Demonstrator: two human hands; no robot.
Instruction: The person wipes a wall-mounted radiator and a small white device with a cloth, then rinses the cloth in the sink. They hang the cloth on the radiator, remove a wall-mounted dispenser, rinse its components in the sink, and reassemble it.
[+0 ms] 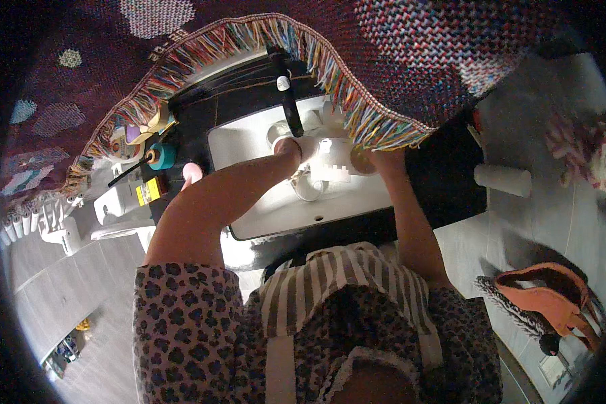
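Note:
Over a white sink (pixel 276 212) I hold a bright white, roughly cylindrical container (pixel 331 156) lying on its side. My left hand (pixel 288 147) is closed at its left end, under the black faucet (pixel 288 101). My right hand (pixel 380 163) grips the right end, beside the hanging fringe. Glare washes out the container's surface, so its exact kind is unclear, and the fingers show only in part. Below it in the basin is a round white cup or bowl (pixel 310 188). Another round, shiny vessel (pixel 277 130) sits behind my left hand.
A multicoloured fringed textile (pixel 397 67) hangs across the top. On the dark counter at left are a teal roll-shaped item (pixel 161 156), a pink round item (pixel 192 172) and a yellow box (pixel 149 192). At right stand a white roll (pixel 503 180) and an orange bag-like item (pixel 549 293).

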